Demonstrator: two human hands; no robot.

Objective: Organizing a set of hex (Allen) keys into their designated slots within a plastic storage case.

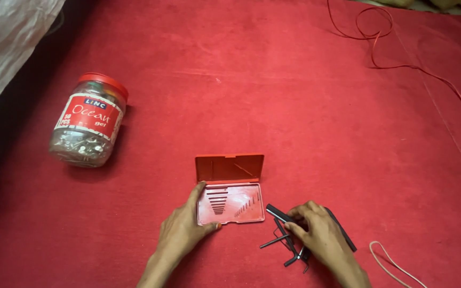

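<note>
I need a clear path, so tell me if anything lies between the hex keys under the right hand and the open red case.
Nothing visible does: the hex keys under the right hand lie beside the red case, bare cloth between. The left hand holds the case's far edge.

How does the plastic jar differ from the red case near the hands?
The plastic jar is clear and round with a red lid, lying on its side; the red case is flat, rectangular and opaque. The jar is capped and holds small metal parts; the case lies open, its moulded slots empty. No hand touches the jar, while the left hand grips the case's edge. Both rest on the red cloth.
</note>
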